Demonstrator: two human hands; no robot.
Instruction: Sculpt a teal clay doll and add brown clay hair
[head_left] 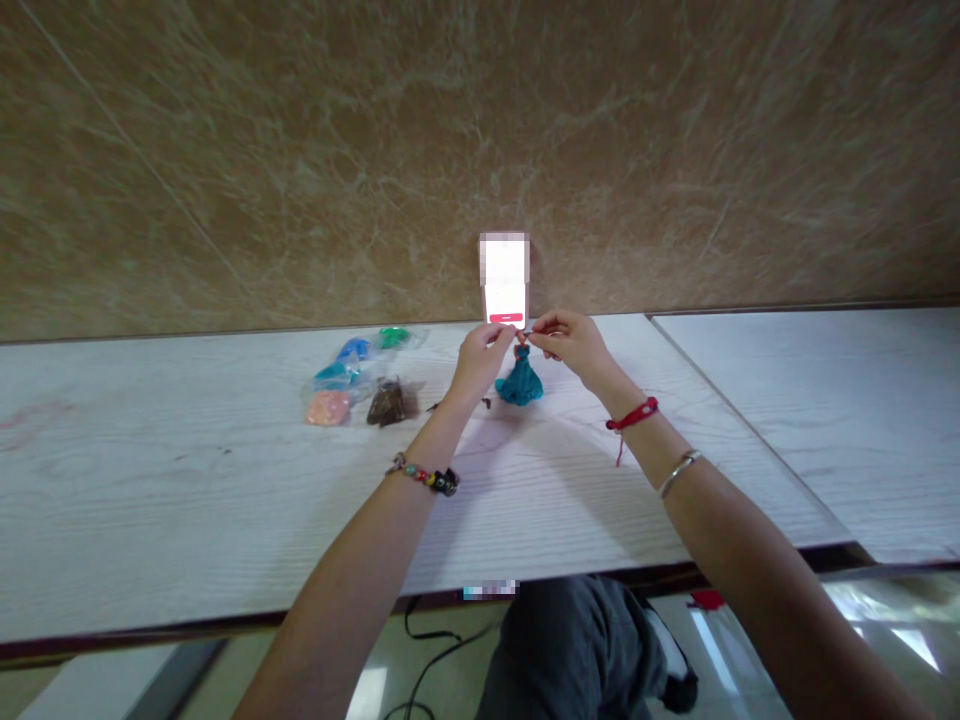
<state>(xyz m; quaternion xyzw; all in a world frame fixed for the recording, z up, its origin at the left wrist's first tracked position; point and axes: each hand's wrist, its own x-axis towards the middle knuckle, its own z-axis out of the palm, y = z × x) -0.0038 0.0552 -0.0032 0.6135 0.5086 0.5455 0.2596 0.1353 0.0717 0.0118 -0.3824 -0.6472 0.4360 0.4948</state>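
A small teal clay figure (519,381) shaped like a flared skirt stands on the white wood-grain table (225,500). My left hand (480,358) and my right hand (571,340) meet just above its top, fingers pinched together on a tiny piece there. The piece between the fingertips is too small to make out. A beaded bracelet circles my left wrist; a red string and a silver bangle are on my right.
A phone (505,280) with a lit screen leans against the brown marble wall behind the figure. Several small bags of coloured clay (352,385) lie to the left, including orange, blue, green and brown. A second white table (825,420) adjoins on the right.
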